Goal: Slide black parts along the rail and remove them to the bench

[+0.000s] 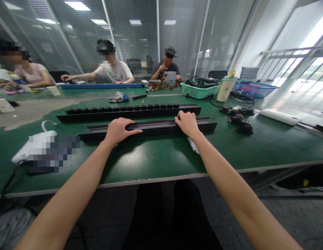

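Observation:
A long black channel-shaped rail (156, 128) lies crosswise on the table before me. My left hand (120, 129) straddles its left half, thumb along the near side and fingers over the far side. On the right part of the same rail, my right hand (188, 123) has its fingers bent over the top; its fingertips are partly hidden. Just beyond lies a second long black rail (164, 113), roughly parallel, with a row of several black round pieces (129, 108) along it. A crumpled pale item (193, 145) shows partly behind my right wrist.
A white device with a cable (33, 146) lies at left. Black mechanical parts (241, 124), a white bar (280, 117), a tumbler (226, 89), a green basket (200, 91) and a blue basket (255, 90) stand at right. Several people sit across the green table (151, 163).

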